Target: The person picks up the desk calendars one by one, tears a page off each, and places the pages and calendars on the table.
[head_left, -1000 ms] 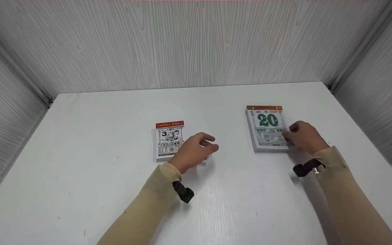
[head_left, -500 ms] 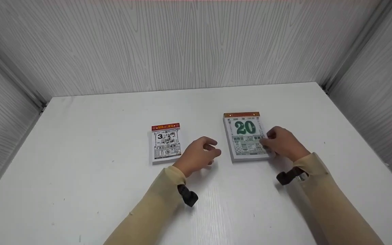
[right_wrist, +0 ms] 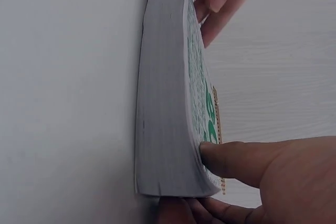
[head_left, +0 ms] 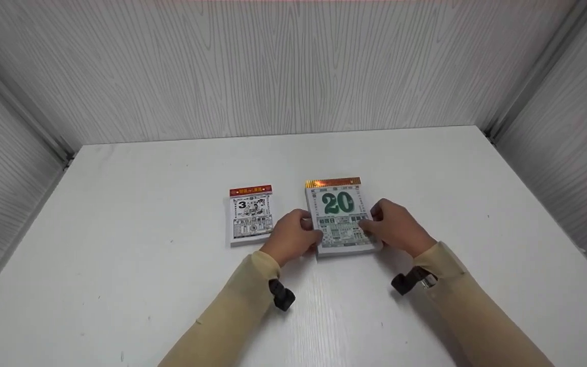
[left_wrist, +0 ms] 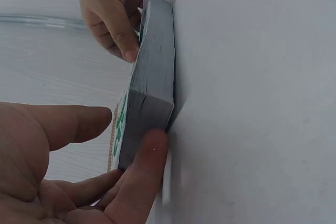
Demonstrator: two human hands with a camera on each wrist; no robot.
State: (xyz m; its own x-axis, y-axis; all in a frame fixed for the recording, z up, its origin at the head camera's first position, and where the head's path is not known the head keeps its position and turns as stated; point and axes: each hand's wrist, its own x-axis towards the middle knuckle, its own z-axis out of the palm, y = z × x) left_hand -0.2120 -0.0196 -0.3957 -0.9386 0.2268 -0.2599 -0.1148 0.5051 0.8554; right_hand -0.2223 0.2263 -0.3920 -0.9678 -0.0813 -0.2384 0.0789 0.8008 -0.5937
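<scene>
A thick tear-off calendar (head_left: 342, 219) with an orange header and a green 20 lies near the middle of the table. My right hand (head_left: 398, 224) grips its right edge; the right wrist view shows the thumb on the top page and the fingers at the side of the page block (right_wrist: 164, 93). On the opposite edge, my left hand (head_left: 291, 236) touches the block with its fingertips, while its thumb (left_wrist: 86, 123) stands a little off the cover in the left wrist view. A smaller red-headed tear-off calendar (head_left: 251, 216) showing a 3 lies just left of it, behind my left hand.
The white table (head_left: 120, 244) is bounded by a grey wood-grain panel (head_left: 283, 66) at the back and panels at both sides. Each wrist carries a small black camera mount (head_left: 282, 295).
My right hand has slid the larger calendar left across the table, toward the smaller one. My left hand has stayed nearly in place, and its fingers now meet the larger calendar's left edge.
</scene>
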